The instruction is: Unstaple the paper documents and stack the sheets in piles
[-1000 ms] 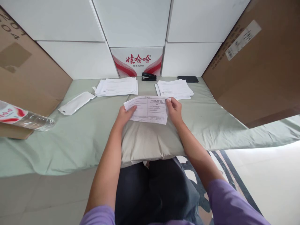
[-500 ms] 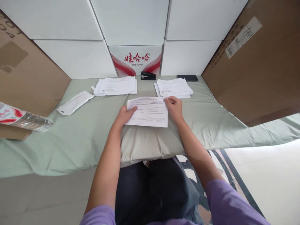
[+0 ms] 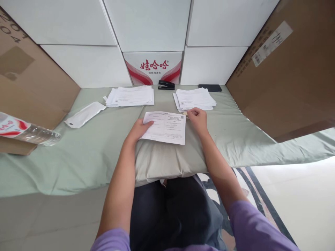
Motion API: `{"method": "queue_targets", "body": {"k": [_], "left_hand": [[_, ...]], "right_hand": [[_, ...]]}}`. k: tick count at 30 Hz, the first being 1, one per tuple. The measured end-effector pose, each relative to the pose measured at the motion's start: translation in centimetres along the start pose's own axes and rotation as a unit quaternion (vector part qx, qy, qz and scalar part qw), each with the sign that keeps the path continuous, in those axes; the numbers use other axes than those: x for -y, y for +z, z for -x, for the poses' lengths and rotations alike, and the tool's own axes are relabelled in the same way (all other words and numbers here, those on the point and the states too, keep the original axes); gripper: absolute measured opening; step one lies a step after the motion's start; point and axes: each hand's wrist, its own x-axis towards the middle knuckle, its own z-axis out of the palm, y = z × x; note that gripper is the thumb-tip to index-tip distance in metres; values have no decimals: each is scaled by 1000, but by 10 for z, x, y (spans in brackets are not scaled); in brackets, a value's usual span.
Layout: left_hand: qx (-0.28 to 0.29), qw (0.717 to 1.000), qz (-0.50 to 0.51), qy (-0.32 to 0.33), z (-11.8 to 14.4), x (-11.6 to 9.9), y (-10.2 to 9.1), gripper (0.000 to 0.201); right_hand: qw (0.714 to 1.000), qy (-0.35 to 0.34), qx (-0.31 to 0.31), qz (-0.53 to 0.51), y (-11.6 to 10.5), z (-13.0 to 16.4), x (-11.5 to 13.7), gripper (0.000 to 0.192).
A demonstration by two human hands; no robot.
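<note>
My left hand (image 3: 138, 129) grips the left edge of a printed sheet (image 3: 166, 127), thumb on top. The sheet lies flat on a grey pillow (image 3: 162, 160) over my lap. My right hand (image 3: 199, 120) is just off the sheet's upper right corner, fingers curled, its fingertips at the near edge of the right paper stack (image 3: 195, 98). Whether it pinches anything is unclear. A second paper stack (image 3: 131, 96) lies to the back left. Between the stacks, against the boxes, sits a black stapler (image 3: 166, 85).
A pale green cloth (image 3: 78, 157) covers the surface. On it are a dark phone (image 3: 209, 88), a white pouch (image 3: 85, 114) and a lying water bottle (image 3: 26, 131). White boxes (image 3: 149, 24), a red-printed carton (image 3: 154, 68) and cardboard boxes (image 3: 282, 73) wall it in.
The sheet was lowered from a raised, curved hold to flat on the pillow. My right hand let go of its right edge and moved slightly right toward the right stack.
</note>
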Motion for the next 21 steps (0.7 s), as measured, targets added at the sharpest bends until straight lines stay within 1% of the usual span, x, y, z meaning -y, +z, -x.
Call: {"method": "queue_targets", "body": {"k": [4,7,13,18,21], "left_hand": [[13,1000,3,-15,-1,4,-1,44],[30,999,16,-31,0,3,0,43],[24,998,15,-59,-2,-7,6,36],[50,997,-8,-66,-5,-14,10,39],[30,996,-27,-76,-5,-17,12,33]], "right_hand": [[998,11,-61,-12,-8,-4,2,17],[996,20,-82,-26,-12,-7,1,16],[996,21,-82,-25,-10,-8,-1,16],[996,22,-78,-21,-8,-7,-1,15],[996,25,-78,-20,-9,-8,-1,15]]}}
